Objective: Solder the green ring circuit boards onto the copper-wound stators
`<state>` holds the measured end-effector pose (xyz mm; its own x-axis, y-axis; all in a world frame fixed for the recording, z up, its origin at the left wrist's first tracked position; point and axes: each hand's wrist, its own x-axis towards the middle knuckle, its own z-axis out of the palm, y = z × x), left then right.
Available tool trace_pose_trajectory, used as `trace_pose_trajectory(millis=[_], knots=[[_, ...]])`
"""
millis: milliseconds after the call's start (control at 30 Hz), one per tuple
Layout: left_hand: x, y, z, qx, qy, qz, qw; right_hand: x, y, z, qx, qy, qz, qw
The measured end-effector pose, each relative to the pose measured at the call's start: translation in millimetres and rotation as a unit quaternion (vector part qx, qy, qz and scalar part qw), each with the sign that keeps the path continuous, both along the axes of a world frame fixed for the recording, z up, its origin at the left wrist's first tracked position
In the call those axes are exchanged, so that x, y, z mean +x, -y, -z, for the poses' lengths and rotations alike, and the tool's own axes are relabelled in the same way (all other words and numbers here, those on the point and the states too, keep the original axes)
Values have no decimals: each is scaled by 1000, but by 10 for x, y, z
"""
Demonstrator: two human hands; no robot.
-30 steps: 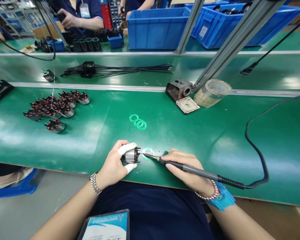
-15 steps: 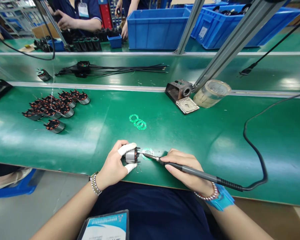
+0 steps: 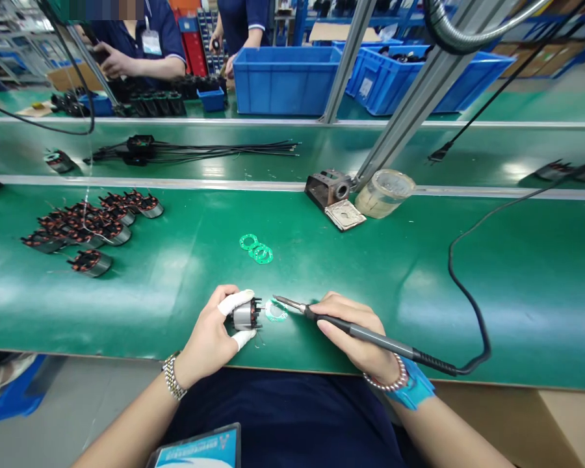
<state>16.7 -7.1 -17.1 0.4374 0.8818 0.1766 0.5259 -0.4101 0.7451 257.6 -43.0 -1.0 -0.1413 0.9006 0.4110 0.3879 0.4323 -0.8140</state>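
My left hand [image 3: 218,333], with white covers on the thumb and a finger, grips a motor stator [image 3: 245,314] lying on its side, its pronged end facing right. Just right of those prongs is a green ring-shaped circuit board [image 3: 275,316]. In my right hand [image 3: 358,328] is a soldering iron [image 3: 365,331], held like a pen. Its tip points left, over the upper edge of that ring and apart from the stator. Farther back on the green bench [image 3: 214,227] a few more green rings [image 3: 260,253] overlap one another.
Several stators [image 3: 85,221] stand grouped at the left. An iron stand [image 3: 327,188], a cleaning pad [image 3: 345,214] and a round tub [image 3: 385,193] sit at the back. The iron's cord [image 3: 482,325] loops at right. Beyond are black wires [image 3: 224,149], blue bins [image 3: 285,81] and co-workers.
The soldering iron's tip has lifted away from the stator's prongs to the ring's upper edge. My left hand keeps its grip on the stator. The whole view has shifted slightly.
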Motion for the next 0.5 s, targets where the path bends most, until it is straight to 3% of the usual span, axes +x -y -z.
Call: trace_pose_trajectory(millis=[167,300,400,500], knots=[[-6,-12,12,-1,3,4,1000,-2,5,-7,31,21,62,997],[-16,-11,39,-1,9,6,1000,-2,47,72,31,20,76,996],[-15,-3,33,-7,15,1,1000,-29,60,131,18,21,56,998],[9,-20,-15,-26,24,-7,999,-80,13,149,33,65,-15,997]])
